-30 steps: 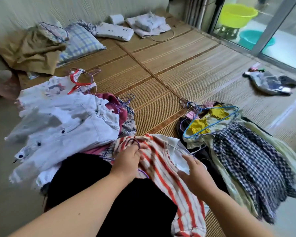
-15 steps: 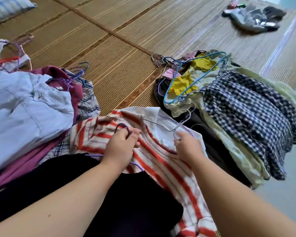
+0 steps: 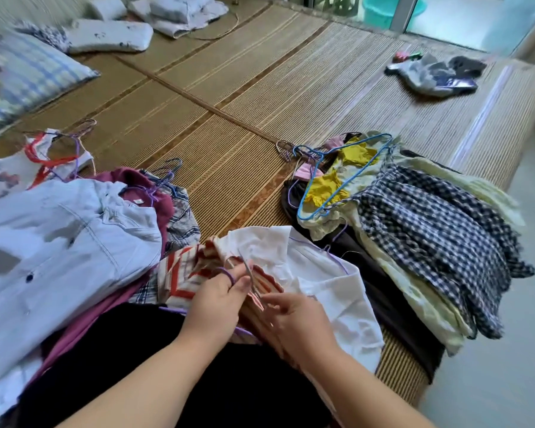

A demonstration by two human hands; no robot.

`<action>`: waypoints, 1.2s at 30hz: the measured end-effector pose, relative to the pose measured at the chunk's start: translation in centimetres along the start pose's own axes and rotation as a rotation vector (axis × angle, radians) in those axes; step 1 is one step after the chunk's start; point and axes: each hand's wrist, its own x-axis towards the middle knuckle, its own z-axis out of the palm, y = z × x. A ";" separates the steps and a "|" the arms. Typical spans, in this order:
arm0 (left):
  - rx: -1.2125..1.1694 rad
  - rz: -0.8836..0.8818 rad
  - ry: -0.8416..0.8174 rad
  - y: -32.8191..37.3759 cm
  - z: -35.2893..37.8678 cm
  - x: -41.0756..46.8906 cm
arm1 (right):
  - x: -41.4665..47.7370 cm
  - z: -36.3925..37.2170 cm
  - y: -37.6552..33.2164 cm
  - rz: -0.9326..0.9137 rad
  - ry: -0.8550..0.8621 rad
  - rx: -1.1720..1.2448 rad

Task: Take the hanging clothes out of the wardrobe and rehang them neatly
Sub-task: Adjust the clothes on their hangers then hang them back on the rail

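1. A person stands over a woven straw mat (image 3: 229,88) covered in clothes. These are already out of the wardrobe and lie in piles on both sides.
2. The step in hand looks like fitting one garment onto its hanger. A red-and-white striped top (image 3: 183,274) lies bunched at the near edge of the mat, directly under both hands, beside a white shirt (image 3: 322,273).
3. The left hand (image 3: 220,301) has its fingers curled round the hook of a purple wire hanger (image 3: 224,271).
4. The right hand (image 3: 294,319) has thumb and forefinger pressed together and seems to pinch the striped cloth. Blur makes this uncertain.
5. The next move probably calls for spreading the neckline and working the hanger's shoulders inside without snagging the knit.
6. To the right, a blue wire hanger (image 3: 337,177) rests on a navy-and-white checked garment (image 3: 430,227) and yellow fabric. To the left lies a pale blue denim jacket (image 3: 59,236).
7. A small collar label shows on a maroon garment (image 3: 164,205), but it is too small to read. No other writing is visible.
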 end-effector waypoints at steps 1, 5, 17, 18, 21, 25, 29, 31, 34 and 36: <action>-0.044 -0.002 -0.013 -0.2 -0.3 -0.3 | -0.1 0.0 -0.4 -0.020 -0.040 -0.044; -0.172 -0.011 0.004 -0.5 -0.5 -0.4 | 1.0 -0.8 -0.9 -0.064 -0.149 -0.134; -0.029 0.112 -0.134 -2.1 6.2 4.4 | 14.0 -6.8 11.9 0.263 0.041 -0.637; -0.039 0.113 -0.119 -2.4 6.6 4.5 | 14.2 -6.6 11.9 0.260 0.048 -0.673; -0.036 0.116 -0.085 -2.7 6.9 4.3 | 14.6 -6.0 12.2 0.212 0.098 -0.560; -0.028 0.068 -0.075 -2.1 6.2 3.6 | 12.3 -5.9 12.2 0.090 0.165 -0.207; -0.052 -0.002 -0.029 -0.8 4.6 1.7 | 7.9 -6.4 10.8 0.031 0.166 0.031; -0.080 -0.013 -0.013 0.2 3.1 0.2 | 5.7 -6.3 8.9 -0.021 0.108 0.051; -0.096 0.001 0.022 1.9 0.9 -2.5 | 2.4 -5.6 5.3 -0.121 0.006 0.004; -0.117 0.011 0.054 3.3 -0.7 -4.5 | 0.1 -5.2 2.4 -0.181 -0.061 -0.023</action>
